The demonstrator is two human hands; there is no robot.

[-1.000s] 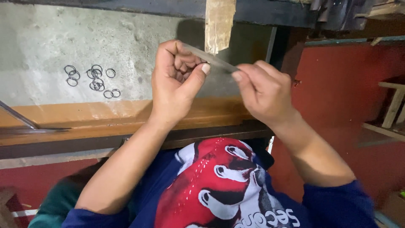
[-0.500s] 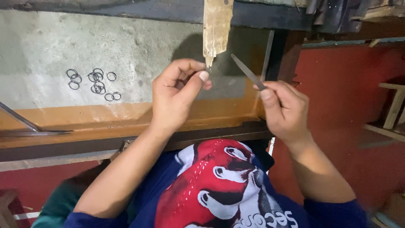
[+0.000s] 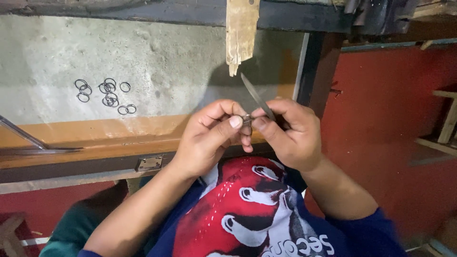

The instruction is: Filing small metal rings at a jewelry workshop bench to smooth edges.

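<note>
Fingers of the left hand [image 3: 209, 135] pinch a small metal ring [image 3: 246, 119]; the right hand [image 3: 290, 133] grips a thin file [image 3: 256, 96] against it.

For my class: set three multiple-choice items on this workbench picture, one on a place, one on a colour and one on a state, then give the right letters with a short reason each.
1. Where do the loose wire rings lie?
A. On the grey bench top, to the left of the hands
B. On the red floor
C. In the person's lap

2. What colour is the wall at the right?
A. Green
B. Red
C. White

3. How is the slim metal file held?
A. It lies flat on the bench
B. It hangs from the wooden peg
C. The right hand grips it, tip pointing up and away

Answers:
1 A, the rings sit in a cluster on the grey surface, left of the left hand.
2 B, the wall is plainly red.
3 C, the right fingers pinch its lower end beside a small metal piece in the left fingertips.
</note>
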